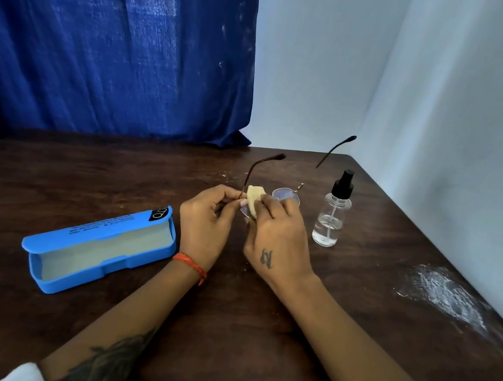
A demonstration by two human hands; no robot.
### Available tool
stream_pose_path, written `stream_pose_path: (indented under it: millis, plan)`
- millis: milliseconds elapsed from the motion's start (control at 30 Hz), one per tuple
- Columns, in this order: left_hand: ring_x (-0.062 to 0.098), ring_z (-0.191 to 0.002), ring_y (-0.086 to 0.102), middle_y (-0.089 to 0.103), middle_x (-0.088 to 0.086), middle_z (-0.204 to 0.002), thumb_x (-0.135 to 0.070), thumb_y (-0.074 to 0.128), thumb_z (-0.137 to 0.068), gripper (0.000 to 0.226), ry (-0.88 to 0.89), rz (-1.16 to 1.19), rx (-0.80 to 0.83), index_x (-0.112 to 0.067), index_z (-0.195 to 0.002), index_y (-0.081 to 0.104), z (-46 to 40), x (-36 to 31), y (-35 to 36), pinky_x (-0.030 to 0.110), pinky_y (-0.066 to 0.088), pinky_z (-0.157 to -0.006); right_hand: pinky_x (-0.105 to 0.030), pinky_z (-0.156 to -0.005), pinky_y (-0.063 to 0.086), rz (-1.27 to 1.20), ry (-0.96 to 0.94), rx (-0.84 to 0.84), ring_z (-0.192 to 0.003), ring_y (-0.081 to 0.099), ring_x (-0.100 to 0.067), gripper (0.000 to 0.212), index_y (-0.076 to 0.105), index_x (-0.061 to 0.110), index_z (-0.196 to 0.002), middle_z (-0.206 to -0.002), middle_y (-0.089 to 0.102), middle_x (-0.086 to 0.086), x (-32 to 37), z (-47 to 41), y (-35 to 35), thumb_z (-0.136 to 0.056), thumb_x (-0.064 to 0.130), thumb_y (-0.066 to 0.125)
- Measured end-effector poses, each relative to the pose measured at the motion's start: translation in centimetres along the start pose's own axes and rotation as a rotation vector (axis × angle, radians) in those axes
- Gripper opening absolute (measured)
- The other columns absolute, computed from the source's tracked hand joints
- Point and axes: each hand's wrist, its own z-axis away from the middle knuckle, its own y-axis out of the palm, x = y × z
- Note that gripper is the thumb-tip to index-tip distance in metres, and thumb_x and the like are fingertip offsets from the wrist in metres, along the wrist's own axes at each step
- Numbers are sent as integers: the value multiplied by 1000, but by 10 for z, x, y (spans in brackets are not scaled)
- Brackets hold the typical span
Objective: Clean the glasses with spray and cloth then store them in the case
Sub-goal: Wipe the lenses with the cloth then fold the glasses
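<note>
- The dark brown wooden table (148, 183) looked matt and worn, with visible grain and a rough, chalky white smear (444, 295) near its right edge.
- The open blue plastic glasses case (98, 247) had a smooth, satin shell and a pale grey, soft-looking lining.
- The clear spray bottle (332, 213) looked glossy and see-through, glass or plastic I cannot tell, under a black matt plastic pump top.
- The thin-framed glasses (287, 196) showed slim metal-looking wire, shiny lenses and 2 dark temple tips.
- The small cream cloth (253, 200) looked soft and matt.
- The deep blue fabric curtain (116, 44) appeared coarsely woven, faintly sheened.
</note>
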Motion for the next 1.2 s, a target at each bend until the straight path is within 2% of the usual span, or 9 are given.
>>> stream_pose_path:
  millis: [100, 167, 367, 600, 767, 867, 967, 1100, 1200]
  plan:
    - [4, -75, 64, 67, -7, -80, -4, 67, -79, 18, 5, -4, -2, -21, -86, 67, 2, 1, 2, 13, 51, -71, -34, -70, 50, 17, 11, 97, -76, 59, -28, 28, 68, -5, -94, -95, 69, -19, 0, 1, 8, -68, 6, 67]
    - [4, -74, 64, 65, -12, -78, -4, 67, -79, 21, -12, -2, -17, -24, -85, 65, 2, 1, 2, 12, 50, -69, -26, -79, 40, -93, 31, 125, -80, 58, -29, 32, 67, -3, -102, -103, 68, -18, -1, 2, 11, -71, 1, 63]
    - [-6, -75, 63, 62, -21, -77, -7, 67, -80, 18, -149, 81, -51, -25, -84, 64, 0, 1, -1, 7, 48, -68, -6, -81, 34, -471, 66, 48, -79, 60, -21, 41, 73, 9, -88, -93, 73, -2, -2, 0, 3, -58, -14, 57]
    - [-2, -72, 63, 66, -9, -79, -7, 67, -80, 11, -185, 121, -115, -17, -84, 67, -8, 4, -8, 9, 50, -68, -24, -79, 45, -565, 53, -14, -80, 65, -17, 32, 71, 12, -69, -89, 74, 2, -16, -1, 2, -57, -13, 54]
    - [-1, -77, 64, 67, -5, -85, -8, 66, -81, 10, -135, 63, -134, -12, -90, 69, -12, 5, -14, 8, 49, -72, -20, -69, 47, -527, 214, -224, -77, 62, -15, 27, 70, 10, -67, -81, 71, -2, -22, -2, -3, -57, -7, 52]
    - [-1, -77, 64, 67, -6, -84, -8, 65, -81, 12, -153, 73, -160, -16, -89, 68, -14, 6, -17, 8, 49, -72, -13, -66, 41, -528, 400, -419, -87, 53, -13, 25, 67, 4, -70, -94, 56, -8, -24, -4, -5, -59, -10, 49]
    - [-4, -77, 63, 66, -8, -83, -8, 65, -81, 14, -177, 107, -157, -20, -88, 66, -15, 5, -19, 9, 50, -72, -13, -71, 41, -679, 636, -326, -109, 50, -12, 25, 66, 9, -76, -109, 52, -1, -28, -6, -1, -68, -13, 57]
    - [8, -82, 66, 69, -2, -87, -12, 66, -82, 10, -245, 156, -133, -20, -88, 66, -14, 5, -17, 22, 55, -78, -11, -56, 38, -863, 755, -165, -67, 53, 4, 27, 68, 17, -83, -81, 65, 3, -27, -7, -2, -75, -8, 62]
    - [13, -90, 66, 69, 0, -93, -14, 67, -81, 13, -379, 285, -128, -22, -91, 66, -13, 4, -15, 35, 54, -86, -8, -54, 38, -903, 796, -194, -61, 51, 5, 33, 68, 24, -77, -74, 64, 8, -27, -7, -4, -73, -9, 65]
